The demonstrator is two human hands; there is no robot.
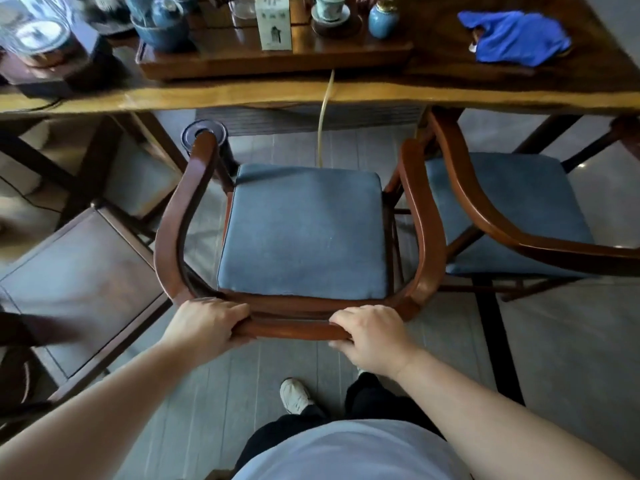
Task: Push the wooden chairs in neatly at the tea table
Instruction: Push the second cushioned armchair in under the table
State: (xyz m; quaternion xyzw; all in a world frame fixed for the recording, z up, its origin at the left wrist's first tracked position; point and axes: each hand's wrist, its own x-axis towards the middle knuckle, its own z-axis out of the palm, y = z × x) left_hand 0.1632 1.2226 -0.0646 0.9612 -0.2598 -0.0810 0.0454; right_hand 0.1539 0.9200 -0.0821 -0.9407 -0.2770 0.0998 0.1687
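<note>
Head view: left hand (204,322) and right hand (372,336), fingers curled round the chair (294,329) back; seat not yet under the table (242,95).

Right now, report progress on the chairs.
Done: the right chair looks partly tucked, its arm tips under the table edge. In hand: left hand and right hand grip the back rail of the middle chair, which stands clear of the table. Left: push it in, then the bare-seated chair.
</note>
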